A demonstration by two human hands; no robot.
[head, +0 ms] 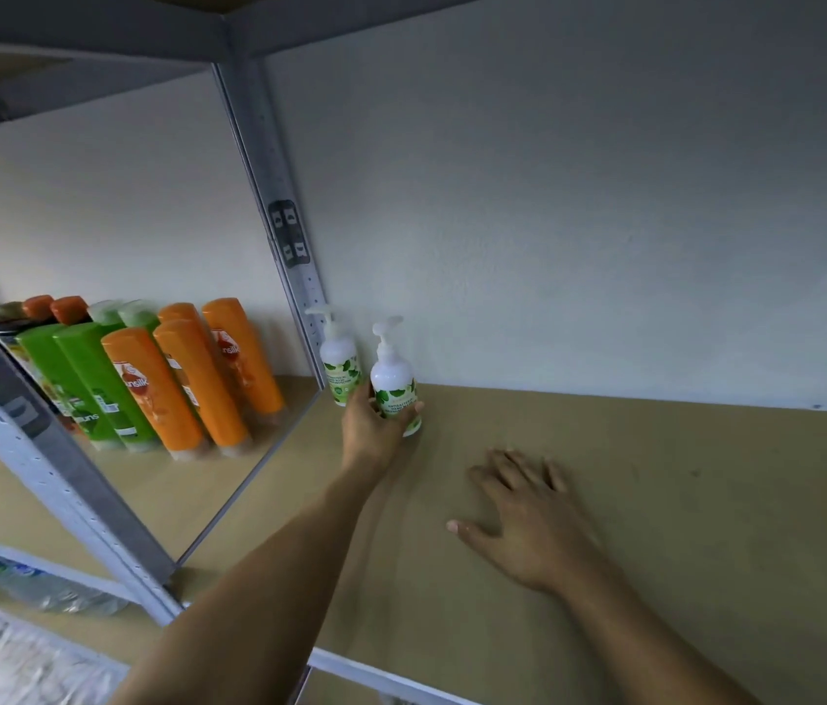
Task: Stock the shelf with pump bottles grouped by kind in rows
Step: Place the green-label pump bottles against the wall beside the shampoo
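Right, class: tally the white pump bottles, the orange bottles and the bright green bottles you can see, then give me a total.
White pump bottles: 2
Orange bottles: 4
Bright green bottles: 2
Total: 8
Other bottles behind the green ones are too hidden to count.

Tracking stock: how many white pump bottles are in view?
2. The back pump bottle stands in the corner beside the metal post; the held pump bottle, right of it, is gripped by the left hand.
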